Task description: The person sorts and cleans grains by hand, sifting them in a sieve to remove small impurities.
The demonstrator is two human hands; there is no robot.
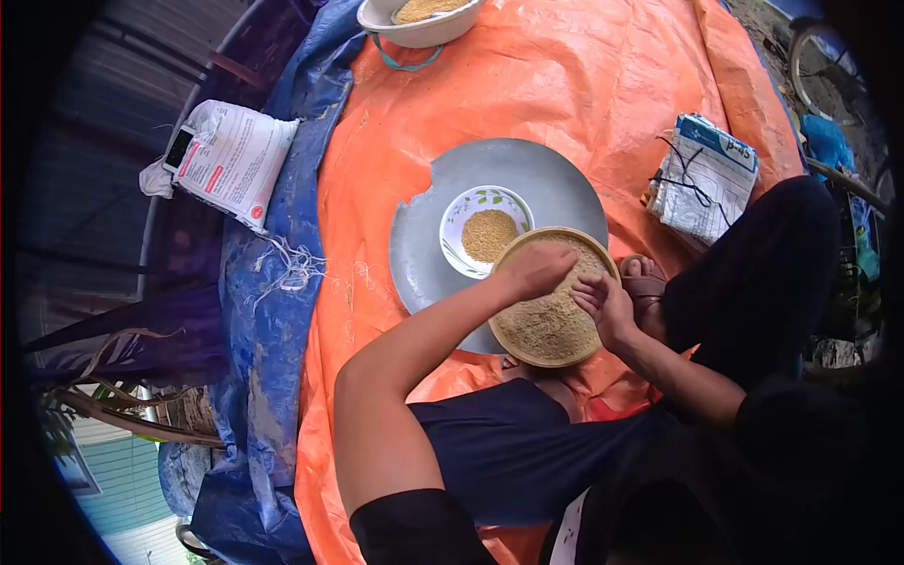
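A round, shallow basket (537,358) with a tan rim sits before me, tilted slightly and holding pale grain or husks (541,325). My left hand (539,269) hovers over its upper part, fingers curled in and pressed together. At the basket's right side is my right hand (603,306), its fingers bent toward the palm. Whatever either hand pinches is too small or hidden to make out. Just beyond the basket, a white bowl with a green leaf pattern (455,209) holds golden grain (490,235). The bowl stands on a large grey round tray (565,179) with a broken edge.
An orange tarp (377,122) lies under everything, with a blue tarp (254,348) along the left. A basin of grain (424,34) stands at the far edge. A white printed sack (240,155) lies left; a folded sack with black cord (702,179) lies right, near my foot (643,287).
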